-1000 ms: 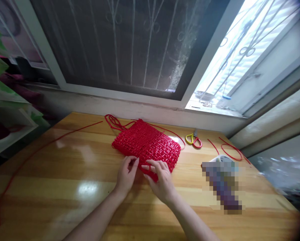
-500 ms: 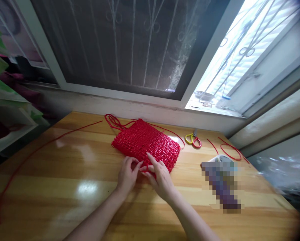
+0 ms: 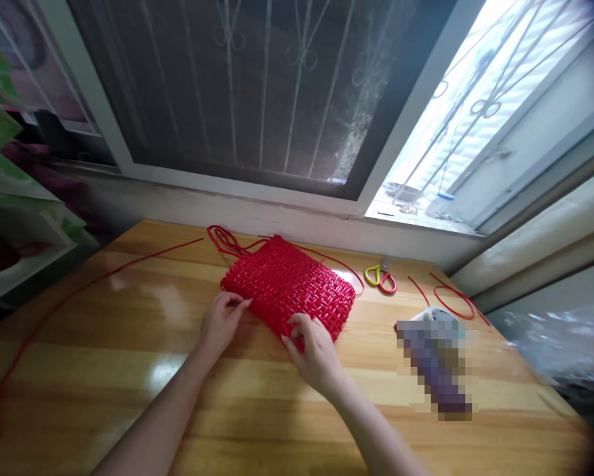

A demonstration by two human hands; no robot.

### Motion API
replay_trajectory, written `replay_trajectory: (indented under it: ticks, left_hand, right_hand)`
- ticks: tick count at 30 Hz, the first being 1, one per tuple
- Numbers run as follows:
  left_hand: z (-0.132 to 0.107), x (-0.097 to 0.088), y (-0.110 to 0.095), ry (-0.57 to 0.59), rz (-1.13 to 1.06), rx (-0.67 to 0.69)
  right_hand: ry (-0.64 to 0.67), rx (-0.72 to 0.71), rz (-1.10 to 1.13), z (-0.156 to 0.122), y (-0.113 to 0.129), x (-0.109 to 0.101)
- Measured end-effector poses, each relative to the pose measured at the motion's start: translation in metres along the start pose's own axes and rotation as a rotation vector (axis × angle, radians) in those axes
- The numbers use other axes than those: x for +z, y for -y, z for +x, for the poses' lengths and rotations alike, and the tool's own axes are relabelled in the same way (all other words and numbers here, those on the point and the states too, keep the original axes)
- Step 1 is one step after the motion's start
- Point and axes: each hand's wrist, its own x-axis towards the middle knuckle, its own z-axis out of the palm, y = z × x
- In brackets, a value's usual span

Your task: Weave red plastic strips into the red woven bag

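A red woven bag [image 3: 297, 281] made of glossy plastic strands lies on its side on the table, with a looped red handle [image 3: 223, 241] at its far left. My left hand [image 3: 222, 324] is at the bag's front left edge, thumb and forefinger pinched together; whatever lies between them is too small to see. At the front right corner, my right hand [image 3: 317, 350] has its fingers bent over the weave, thumb beneath, closed on the bag's edge. The fingers hide part of that edge.
Scissors [image 3: 382, 276] with yellow and red handles lie right of the bag. Loose red strands [image 3: 98, 281] stretch along the table's left side, and another strand [image 3: 456, 301] curls at the right. A blurred-out object [image 3: 436, 370] sits on the right. Behind the wooden table [image 3: 143, 396] stands a window.
My left hand has moved left along the bag's front edge, away from my right hand. My right fingers have curled in from a more stretched pose. The bag has hardly moved.
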Motion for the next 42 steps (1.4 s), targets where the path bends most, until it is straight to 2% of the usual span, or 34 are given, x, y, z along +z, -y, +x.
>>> replay_trajectory:
  ticks: [4,9,21,26,30,33,35,39,42]
  left_hand:
    - [0.006,0.0,0.013,-0.073,-0.077,-0.069]
    - [0.006,0.002,0.017,-0.224,-0.167,-0.145]
    - [0.009,0.003,0.011,-0.369,-0.433,-0.232]
    - [0.014,0.003,0.017,-0.419,-0.589,-0.266]
    - [0.015,0.001,0.017,-0.403,-0.68,-0.316]
    - [0.009,0.003,0.005,-0.364,-0.722,-0.317]
    - [0.001,0.006,-0.008,-0.303,-0.735,-0.273]
    - [-0.019,0.018,-0.025,-0.053,-0.715,-0.156]
    - [-0.034,0.027,-0.026,-0.009,-0.67,-0.098]
  right_hand:
    - [0.049,-0.004,-0.08,0.0,0.002,0.0]
    - [0.033,-0.024,-0.038,-0.003,-0.001,0.001]
    - [0.065,-0.121,-0.198,-0.005,0.0,0.005]
    - [0.0,-0.1,-0.198,-0.006,-0.001,0.007]
    - [-0.011,-0.094,-0.178,-0.007,-0.003,0.009]
    - [-0.04,-0.093,-0.163,-0.008,-0.004,0.009]
    - [-0.06,-0.097,-0.152,-0.008,-0.004,0.009]
    - [-0.113,-0.12,-0.126,-0.01,-0.004,0.011]
    - [-0.156,-0.134,-0.107,-0.013,-0.007,0.013]
